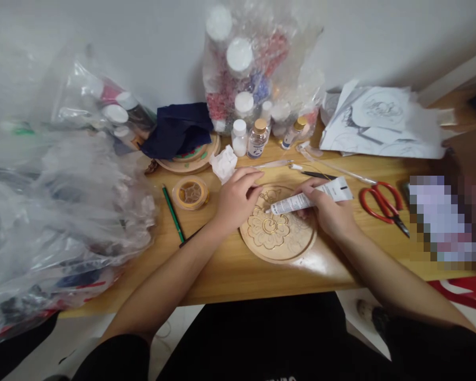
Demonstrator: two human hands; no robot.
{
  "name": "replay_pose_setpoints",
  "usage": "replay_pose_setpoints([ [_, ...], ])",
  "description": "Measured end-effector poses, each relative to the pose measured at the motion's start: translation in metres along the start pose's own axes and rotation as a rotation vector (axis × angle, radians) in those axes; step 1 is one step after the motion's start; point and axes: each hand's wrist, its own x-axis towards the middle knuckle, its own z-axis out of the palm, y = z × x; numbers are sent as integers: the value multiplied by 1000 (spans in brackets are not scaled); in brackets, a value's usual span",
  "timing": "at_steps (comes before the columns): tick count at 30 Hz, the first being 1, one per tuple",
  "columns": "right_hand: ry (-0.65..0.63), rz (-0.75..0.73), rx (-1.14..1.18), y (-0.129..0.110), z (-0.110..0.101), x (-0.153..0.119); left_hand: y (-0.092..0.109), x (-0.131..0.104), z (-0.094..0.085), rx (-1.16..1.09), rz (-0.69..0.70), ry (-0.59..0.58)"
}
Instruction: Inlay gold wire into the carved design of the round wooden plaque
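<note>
My right hand (331, 211) is closed around a white squeeze tube (301, 201), whose nozzle points down to the left. The tip is at the upper petals of a gold-outlined flower (269, 226) on a round wooden board (280, 255). Faint drawn lines cover the board to the right of this flower. My left hand (240, 196) rests over the board's upper left edge, holding nothing visible, its fingers loosely bent and apart from the thumb. Just above it lies a crumpled white tissue (223, 163). A round container of gold wire (190, 193) sits left of this hand.
Red-handled scissors (384, 203) and a blurred-out phone-like thing (444, 222) lie at right. Papers with drawings (381, 119), small bottles (257, 138) and a bag of jars (262, 69) stand behind. A green pencil (173, 214) and large plastic bags (71, 222) are at left.
</note>
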Motion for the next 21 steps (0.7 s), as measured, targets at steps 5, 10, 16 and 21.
replay_pose_setpoints([
  [5, -7, -16, 131, -3, 2, 0, 0, 0, 0, -4, -18, -13],
  [10, -78, 90, 290, -9, -4, 11, 1, 0, -2, 44, 6, -22],
  [16, -119, 231, 428, -18, -19, 24, 3, 1, -4, 73, 28, -37],
  [21, -185, 301, 530, -21, -23, 26, 5, 1, -5, 118, 35, -35],
])
